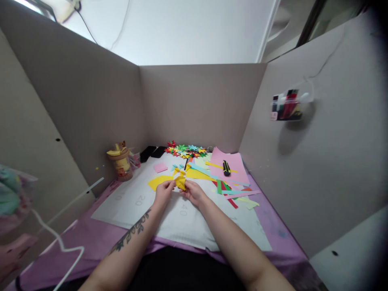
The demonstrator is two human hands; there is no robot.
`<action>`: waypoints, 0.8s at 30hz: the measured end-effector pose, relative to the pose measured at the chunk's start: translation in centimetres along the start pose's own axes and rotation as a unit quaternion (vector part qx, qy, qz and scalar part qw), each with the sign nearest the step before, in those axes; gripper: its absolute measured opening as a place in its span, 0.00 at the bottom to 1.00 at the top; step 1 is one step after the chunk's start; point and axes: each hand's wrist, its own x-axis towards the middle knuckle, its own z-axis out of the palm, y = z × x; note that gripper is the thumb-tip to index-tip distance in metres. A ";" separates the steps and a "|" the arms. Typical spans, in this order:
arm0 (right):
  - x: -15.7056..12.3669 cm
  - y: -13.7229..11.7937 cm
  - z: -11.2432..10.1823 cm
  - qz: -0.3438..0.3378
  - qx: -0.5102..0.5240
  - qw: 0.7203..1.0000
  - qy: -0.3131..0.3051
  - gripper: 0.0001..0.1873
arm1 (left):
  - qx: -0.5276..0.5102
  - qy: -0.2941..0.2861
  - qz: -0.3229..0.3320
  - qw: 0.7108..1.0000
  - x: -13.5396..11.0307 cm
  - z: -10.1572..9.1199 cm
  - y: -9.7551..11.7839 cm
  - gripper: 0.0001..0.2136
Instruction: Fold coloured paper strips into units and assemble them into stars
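Note:
Between my two hands is a small folded piece of yellow paper (180, 183), raised a little over the white sheet (130, 206). My left hand (164, 191) pinches its left side, fingers closed. On its right side my right hand (193, 192) grips it between thumb and fingers. Just left of my left hand lies a flat yellow paper (156, 182). Beyond my hands are small folded yellow and blue pieces (178, 168), and a larger yellow sheet (197, 174) lies to the right. The exact folds in the held paper are too small to make out.
Paper strips (233, 193) in several colours lie at right, near pink sheets (239, 165) with a black and yellow utility knife (226, 168). Colourful folded paper stars (186, 150) pile at the back. A brown and yellow container (121, 163) stands left. Grey panels (200, 105) enclose the table.

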 end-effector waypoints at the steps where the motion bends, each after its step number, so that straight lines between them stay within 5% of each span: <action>1: 0.0 0.0 0.0 -0.002 0.008 1.000 0.004 0.15 | 0.001 0.002 -0.002 1.000 0.0 0.0 0.0 0.15; 16: 0.6 0.8 0.0 -0.079 -0.052 0.995 0.036 0.19 | -0.008 -0.006 -0.029 1.000 -0.4 0.4 0.4 0.12; 24: 0.4 0.2 -0.6 -0.145 -0.154 0.976 0.050 0.10 | -0.044 -0.057 -0.045 0.996 -0.5 0.5 0.6 0.19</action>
